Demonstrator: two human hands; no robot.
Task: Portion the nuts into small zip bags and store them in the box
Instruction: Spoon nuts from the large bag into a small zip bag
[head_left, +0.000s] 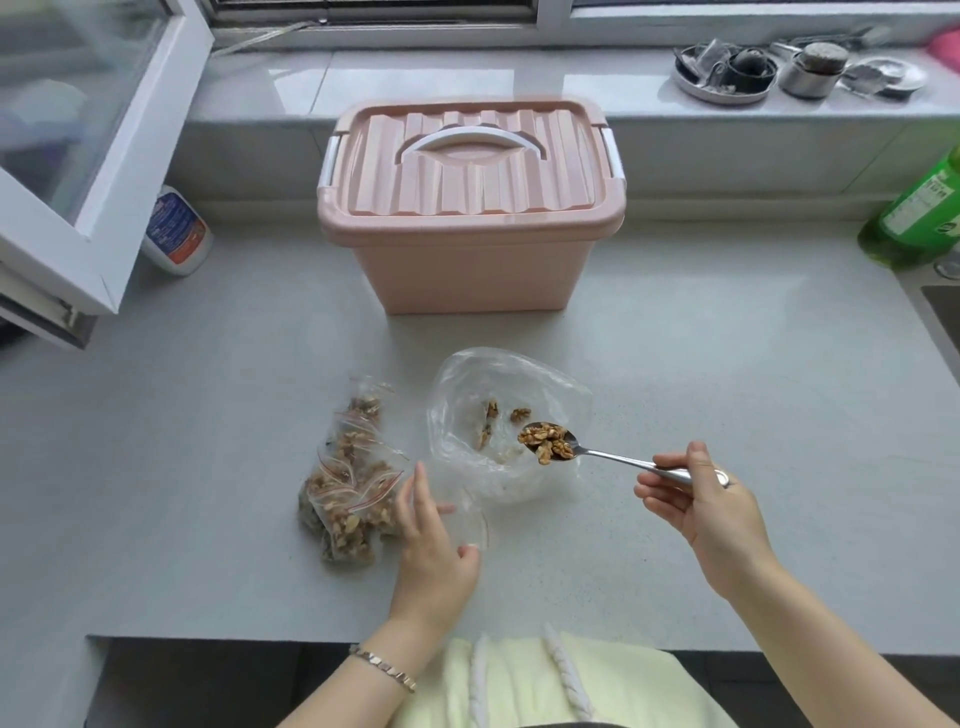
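Spoon (618, 458) one, right hand (711, 512) grips; empty bag (475, 519) one, left hand (431, 551) holds.

Soft, even daylight enters from the far window (374, 13), leaving pale glare on the sill (467, 73). Shadows on the desk (727, 415) are faint, deepest along the base of the box (467, 260). Wide-angle distortion bows the edges; the left pane (78, 78) and far-right clutter (753, 70) look blurred.

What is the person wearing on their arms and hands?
The left arm and right arm are bare, with no sleeves in view. The left wrist wears a thin silver bracelet made of small square links. The left hand and right hand wear no gloves.
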